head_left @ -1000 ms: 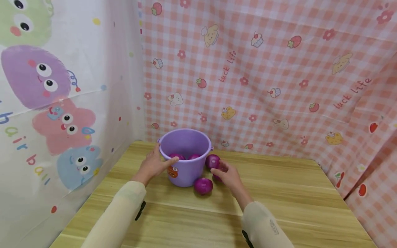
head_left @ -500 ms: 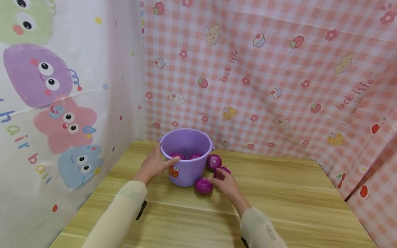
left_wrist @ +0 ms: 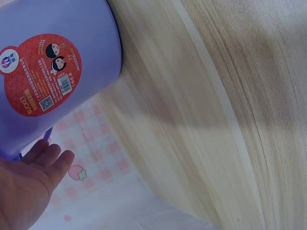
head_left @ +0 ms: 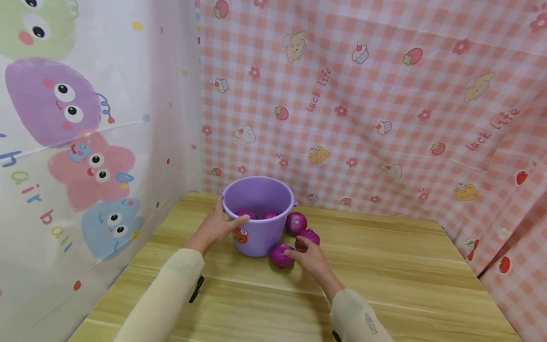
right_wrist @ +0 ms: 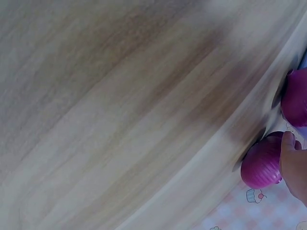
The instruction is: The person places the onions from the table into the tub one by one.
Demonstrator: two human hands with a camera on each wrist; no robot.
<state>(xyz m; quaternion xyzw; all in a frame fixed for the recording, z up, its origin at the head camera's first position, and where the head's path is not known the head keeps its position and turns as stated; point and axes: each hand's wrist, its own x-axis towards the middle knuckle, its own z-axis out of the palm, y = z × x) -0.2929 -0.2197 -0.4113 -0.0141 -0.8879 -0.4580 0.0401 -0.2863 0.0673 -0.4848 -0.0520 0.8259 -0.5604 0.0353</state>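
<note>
A purple bucket (head_left: 258, 240) stands upright on the table, with red onions (head_left: 245, 215) visible inside. My left hand (head_left: 213, 229) rests against its left side, thumb at the front rim and fingers beside the handle mount. In the left wrist view those fingers are extended and loosely bent by the bucket's handle (left_wrist: 49, 134). Three more red onions sit right of the bucket: a back one (head_left: 296, 222), a middle one (head_left: 312, 237) and a front one (head_left: 279, 256). My right hand (head_left: 315, 260) reaches over the nearer two, thumb at the front onion and fingertips at the middle one, not closed round either.
The wood-grain table (head_left: 384, 270) extends to the right and front. A pink checked curtain (head_left: 363, 95) hangs behind it, and a white cartoon-print curtain (head_left: 171, 95) borders the left. The bucket carries a red label (left_wrist: 45, 74).
My right hand has drawn back from the middle onion and moved toward the front one, uncovering more of the middle onion. The left hand has stayed at the bucket.
</note>
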